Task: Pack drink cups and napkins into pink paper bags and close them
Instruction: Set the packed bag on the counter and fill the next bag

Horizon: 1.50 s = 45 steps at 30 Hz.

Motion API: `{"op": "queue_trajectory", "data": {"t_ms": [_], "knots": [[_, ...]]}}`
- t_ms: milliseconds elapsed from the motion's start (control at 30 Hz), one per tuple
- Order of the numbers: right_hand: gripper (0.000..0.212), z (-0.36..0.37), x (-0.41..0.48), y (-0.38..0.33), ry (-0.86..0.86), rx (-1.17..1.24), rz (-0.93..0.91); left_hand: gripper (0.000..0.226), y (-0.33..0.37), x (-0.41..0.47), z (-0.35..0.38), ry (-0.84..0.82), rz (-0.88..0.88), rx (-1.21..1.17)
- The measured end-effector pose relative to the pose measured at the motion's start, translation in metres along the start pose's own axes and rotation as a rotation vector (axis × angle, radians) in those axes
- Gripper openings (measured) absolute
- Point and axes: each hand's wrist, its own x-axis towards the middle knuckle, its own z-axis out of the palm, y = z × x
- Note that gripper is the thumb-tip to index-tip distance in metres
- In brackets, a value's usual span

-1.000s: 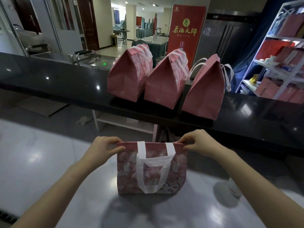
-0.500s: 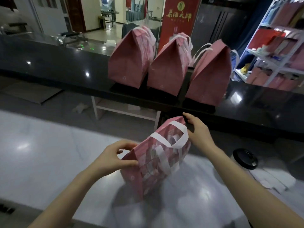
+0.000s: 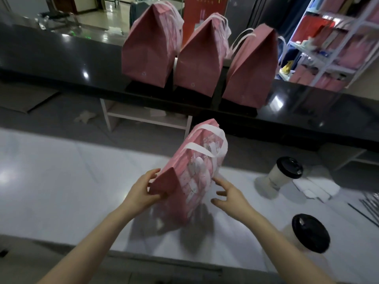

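A closed pink paper bag [image 3: 194,171] with white handles stands turned on the white table [image 3: 61,181], its narrow side facing me. My left hand [image 3: 143,189] grips the bag's near lower corner. My right hand [image 3: 229,193] hovers with spread fingers by the bag's printed face; touch is unclear. Two white drink cups with black lids stand to the right, one further back [image 3: 281,175] and one nearer [image 3: 307,234]. White napkins [image 3: 315,187] lie beside the far cup.
Three closed pink bags [image 3: 149,48], [image 3: 201,56], [image 3: 252,68] stand in a row on the black counter [image 3: 61,58] behind the table. A white shelf unit with red and pink boxes [image 3: 332,48] is at the back right.
The bag was turned from facing me to side-on. My right hand let go of the top edge and dropped to the bag's side; my left moved down to its near corner. The view tilted down, revealing cups.
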Motion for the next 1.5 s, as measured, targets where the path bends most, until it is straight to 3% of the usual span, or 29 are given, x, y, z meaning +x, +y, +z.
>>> {"op": "queue_trajectory", "data": {"t_ms": [67,200,367,567,767,1167,1500], "knots": [[0.092,0.012,-0.011,0.001,-0.102,0.083,0.058,0.089,0.003,-0.014,0.01,0.001,-0.059,0.045],[0.108,0.035,-0.042,0.002,-0.204,0.184,0.007,0.094,0.008,-0.05,0.028,-0.027,-0.064,0.037],[0.101,0.061,-0.09,-0.002,-0.036,0.254,-0.103,0.104,0.02,-0.097,0.043,0.029,-0.085,-0.05],[0.108,0.08,-0.121,0.001,0.123,0.17,-0.139,0.089,0.043,-0.144,0.06,0.133,-0.086,-0.128],[0.094,0.084,-0.129,-0.018,0.198,0.169,-0.168,0.077,0.054,-0.175,0.048,0.196,-0.05,-0.226],[0.103,0.124,-0.107,-0.131,0.092,0.2,-0.358,0.066,0.035,-0.175,-0.065,0.38,0.093,0.02],[0.104,0.178,-0.043,-0.305,0.159,0.277,-0.534,0.078,0.023,-0.14,-0.251,0.537,0.268,0.063]]}}
